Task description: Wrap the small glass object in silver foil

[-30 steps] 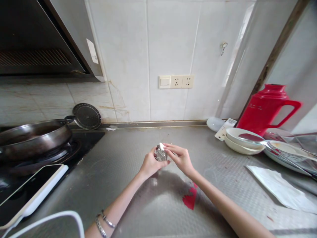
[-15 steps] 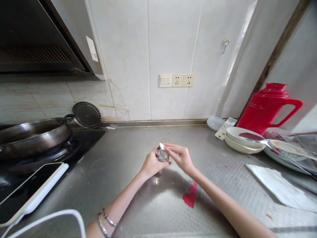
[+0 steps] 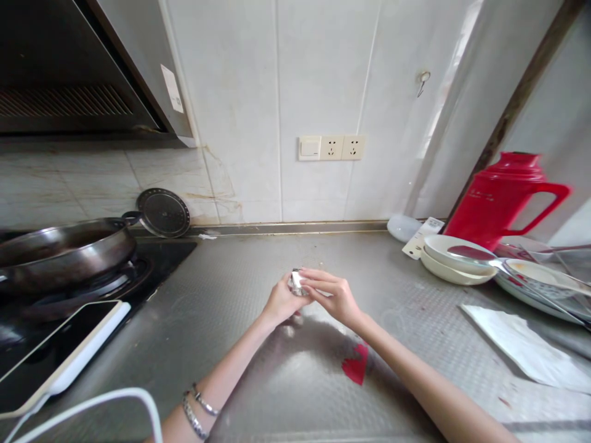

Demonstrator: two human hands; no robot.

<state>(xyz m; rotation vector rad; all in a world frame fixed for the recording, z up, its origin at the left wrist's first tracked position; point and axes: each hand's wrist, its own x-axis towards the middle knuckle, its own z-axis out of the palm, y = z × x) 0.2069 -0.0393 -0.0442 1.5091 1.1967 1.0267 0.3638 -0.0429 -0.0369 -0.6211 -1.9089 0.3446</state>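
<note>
Over the middle of the steel counter (image 3: 221, 307), my left hand (image 3: 278, 304) is closed round a small, shiny, rounded object (image 3: 291, 288) that looks like glass. My right hand (image 3: 335, 298) meets it from the other side, its fingertips pinching a small white scrap (image 3: 296, 280) that looks like tissue against the object. My fingers cover much of both. On the counter below my right forearm lies a torn red piece (image 3: 355, 364).
A pan (image 3: 69, 249) sits on the stove at left, a phone (image 3: 60, 351) with a white cable (image 3: 133, 391) in front. At right are a red thermos (image 3: 496, 200), stacked bowls (image 3: 455, 267), plates (image 3: 545, 286) and a white tissue sheet (image 3: 526, 347).
The rounded object has turned and tilted in my left hand, so less of it shows. The white scrap has moved slightly left and down across it with my right fingers.
</note>
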